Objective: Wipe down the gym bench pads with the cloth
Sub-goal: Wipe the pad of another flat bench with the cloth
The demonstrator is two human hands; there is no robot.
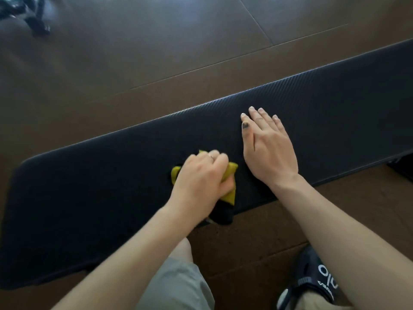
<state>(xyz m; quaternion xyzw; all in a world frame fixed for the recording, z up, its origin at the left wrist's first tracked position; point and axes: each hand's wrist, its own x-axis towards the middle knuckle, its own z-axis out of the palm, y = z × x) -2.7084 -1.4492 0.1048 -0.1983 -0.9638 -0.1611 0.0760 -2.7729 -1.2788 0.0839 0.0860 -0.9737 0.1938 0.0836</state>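
Observation:
A long black textured bench pad [111,198] runs from the lower left to the upper right. My left hand [199,175] is closed on a bunched yellow and black cloth [231,173] and presses it onto the pad near its front edge. The cloth's black part [223,213] hangs over that edge. Just to the right, my right hand [268,148] lies flat on the pad with fingers spread, holding nothing. A dark smudge marks its thumb.
Brown floor mats [178,52] surround the bench. A dark metal frame part [33,21] sits at the far upper left. My knee in grey shorts [178,283] and a black shoe [317,278] are below the pad's front edge.

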